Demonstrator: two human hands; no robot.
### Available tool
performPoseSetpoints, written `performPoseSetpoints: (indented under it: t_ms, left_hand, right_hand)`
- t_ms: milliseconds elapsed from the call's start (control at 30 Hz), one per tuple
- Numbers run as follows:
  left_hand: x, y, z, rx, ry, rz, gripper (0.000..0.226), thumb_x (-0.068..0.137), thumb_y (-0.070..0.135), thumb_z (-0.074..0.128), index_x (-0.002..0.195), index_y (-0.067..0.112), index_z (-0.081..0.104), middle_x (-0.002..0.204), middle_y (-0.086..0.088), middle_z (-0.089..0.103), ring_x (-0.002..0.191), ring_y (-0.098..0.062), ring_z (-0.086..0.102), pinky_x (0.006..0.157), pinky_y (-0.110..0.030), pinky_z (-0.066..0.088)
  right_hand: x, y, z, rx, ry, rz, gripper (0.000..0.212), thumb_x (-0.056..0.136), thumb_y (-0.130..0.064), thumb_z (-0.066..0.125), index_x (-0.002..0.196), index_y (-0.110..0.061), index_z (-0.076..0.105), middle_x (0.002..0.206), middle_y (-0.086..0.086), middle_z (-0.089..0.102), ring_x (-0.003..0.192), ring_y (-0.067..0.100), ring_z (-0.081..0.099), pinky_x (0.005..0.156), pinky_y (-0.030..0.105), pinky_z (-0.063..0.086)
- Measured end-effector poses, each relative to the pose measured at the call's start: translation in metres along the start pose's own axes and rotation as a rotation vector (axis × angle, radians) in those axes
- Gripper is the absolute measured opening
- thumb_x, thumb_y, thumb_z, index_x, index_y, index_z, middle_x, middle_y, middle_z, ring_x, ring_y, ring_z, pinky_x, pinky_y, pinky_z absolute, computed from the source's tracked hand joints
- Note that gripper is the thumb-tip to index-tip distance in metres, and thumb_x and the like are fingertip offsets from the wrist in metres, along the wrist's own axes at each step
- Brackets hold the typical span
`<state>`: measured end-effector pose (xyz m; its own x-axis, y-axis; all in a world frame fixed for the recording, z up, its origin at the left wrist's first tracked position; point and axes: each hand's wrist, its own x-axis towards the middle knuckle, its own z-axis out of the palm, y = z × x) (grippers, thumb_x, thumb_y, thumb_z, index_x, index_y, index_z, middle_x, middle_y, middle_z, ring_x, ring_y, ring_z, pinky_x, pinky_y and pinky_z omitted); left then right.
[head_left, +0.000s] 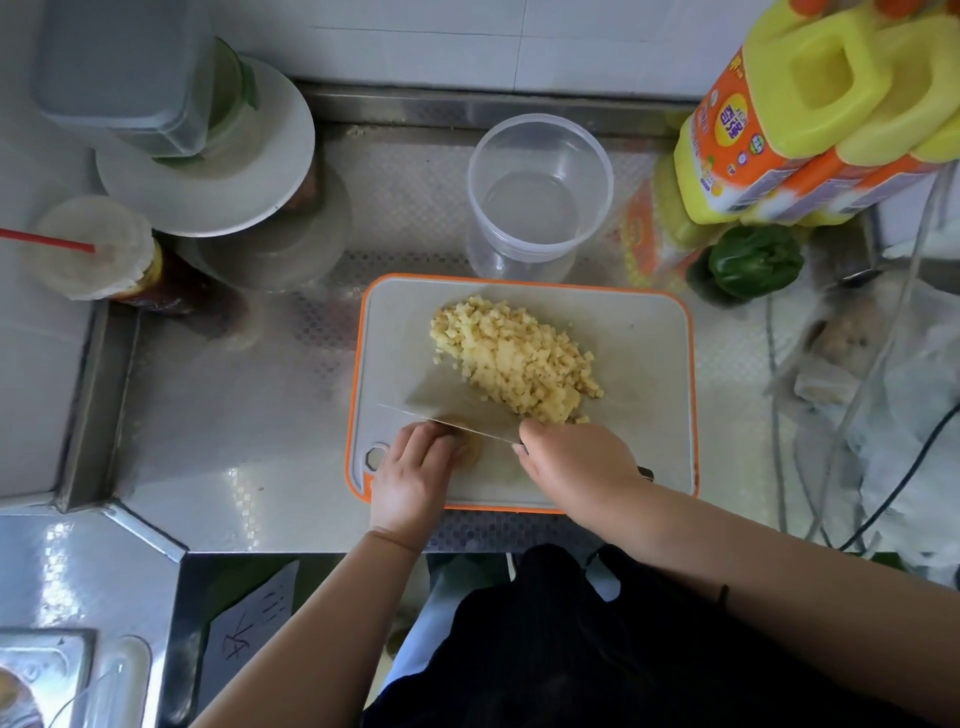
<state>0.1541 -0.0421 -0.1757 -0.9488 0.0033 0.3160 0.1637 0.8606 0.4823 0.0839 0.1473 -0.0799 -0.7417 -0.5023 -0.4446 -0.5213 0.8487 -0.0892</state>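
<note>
A grey cutting board with an orange rim (644, 332) lies on the steel counter. On it sits a heap of small pale-yellow diced pieces (514, 358). My right hand (576, 462) grips the handle of a wide knife (457, 415), whose blade stands edge-down at the near left of the heap. My left hand (415, 473) has its fingers curled down over a small pale-yellow piece (471, 451) right against the blade; most of that piece is hidden under the fingers.
An empty clear plastic tub (540, 192) stands just behind the board. Yellow oil bottles (810, 114) and a green pepper (753, 260) crowd the right, with cables and plastic bags. Plates and a container (208, 156) are stacked at the left, beside a cup with a red straw (88, 249).
</note>
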Motion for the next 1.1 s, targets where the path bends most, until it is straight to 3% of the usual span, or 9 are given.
performPoseSetpoints:
  t_ms: [200,433,567,600,733,900,967,1000,1100]
  left_hand:
    - [-0.001,-0.002,0.001,-0.018,0.01,-0.016,0.012,0.09,0.015,0.064,0.088,0.006,0.072,0.094,-0.006,0.063,0.091,-0.026,0.057,0.067,-0.039,0.054]
    - [0.001,-0.002,-0.005,0.026,-0.009,0.05,0.015,0.087,0.011,0.067,0.099,0.019,0.062,0.107,0.002,0.059,0.093,-0.027,0.058,0.068,-0.04,0.053]
    - [0.033,0.019,-0.033,0.098,0.008,0.108,0.015,0.102,0.025,0.045,0.102,0.019,0.059,0.1,-0.004,0.067,0.091,-0.029,0.059,0.077,-0.039,0.045]
    - [0.053,0.026,-0.039,0.138,-0.103,0.085,0.028,0.103,0.032,0.039,0.1,0.018,0.063,0.099,-0.003,0.067,0.093,-0.029,0.058,0.082,-0.038,0.041]
    - [0.111,0.037,-0.037,0.357,-0.925,-0.015,0.071,0.1,0.055,0.005,0.118,0.024,0.067,0.122,0.0,0.061,0.121,-0.023,0.046,0.104,-0.039,0.028]
    - [0.127,0.041,-0.028,0.407,-1.132,-0.062,0.083,0.098,0.062,0.0,0.12,0.018,0.067,0.125,-0.01,0.059,0.127,-0.026,0.042,0.105,-0.045,0.029]
    - [0.131,0.046,-0.029,0.423,-1.085,-0.057,0.087,0.095,0.065,-0.001,0.115,0.017,0.069,0.119,-0.011,0.061,0.123,-0.027,0.045,0.102,-0.045,0.031]
    - [0.131,0.047,-0.031,0.414,-0.961,-0.027,0.086,0.095,0.064,0.0,0.112,0.017,0.069,0.115,-0.009,0.063,0.118,-0.027,0.048,0.098,-0.043,0.033]
    - [0.113,0.047,-0.047,0.173,-0.199,0.074,0.057,0.105,0.047,0.028,0.095,0.009,0.069,0.098,-0.009,0.066,0.094,-0.031,0.057,0.082,-0.041,0.043]
  right_hand:
    - [0.012,0.0,0.004,-0.074,-0.127,-0.012,0.008,0.101,-0.017,0.044,0.096,-0.011,0.043,0.053,-0.003,0.035,0.041,0.013,0.028,0.039,0.025,0.018]
    - [0.017,0.004,0.014,0.022,-0.095,-0.028,0.036,0.104,-0.035,0.029,0.098,-0.008,0.051,0.055,-0.002,0.038,0.043,0.014,0.034,0.039,0.027,0.02]
    - [0.02,0.004,0.013,0.056,-0.112,-0.003,0.03,0.104,-0.031,0.03,0.103,-0.009,0.05,0.058,-0.002,0.037,0.049,0.02,0.041,0.041,0.028,0.022]
    - [0.021,0.003,0.013,0.048,-0.104,0.009,0.026,0.104,-0.028,0.033,0.103,-0.009,0.051,0.057,-0.002,0.035,0.048,0.02,0.04,0.041,0.027,0.022]
    - [0.016,-0.002,0.013,0.025,-0.03,0.041,0.028,0.102,-0.03,0.038,0.095,-0.009,0.055,0.053,-0.003,0.029,0.051,0.023,0.044,0.041,0.025,0.024]
    - [0.011,-0.003,0.006,0.077,-0.023,0.048,0.03,0.102,-0.034,0.034,0.098,-0.012,0.054,0.057,-0.005,0.035,0.055,0.021,0.047,0.043,0.026,0.027]
    - [0.008,-0.003,0.002,0.11,-0.017,0.079,0.031,0.102,-0.038,0.033,0.09,-0.016,0.051,0.057,-0.005,0.036,0.053,0.019,0.045,0.043,0.026,0.025]
    - [0.007,-0.003,-0.001,0.127,-0.017,0.095,0.032,0.102,-0.04,0.033,0.086,-0.016,0.046,0.057,-0.005,0.036,0.05,0.017,0.042,0.043,0.026,0.024]
    - [0.006,0.005,-0.01,0.198,-0.013,0.119,0.033,0.102,-0.043,0.031,0.083,-0.017,0.037,0.058,-0.004,0.039,0.046,0.014,0.035,0.042,0.027,0.023]
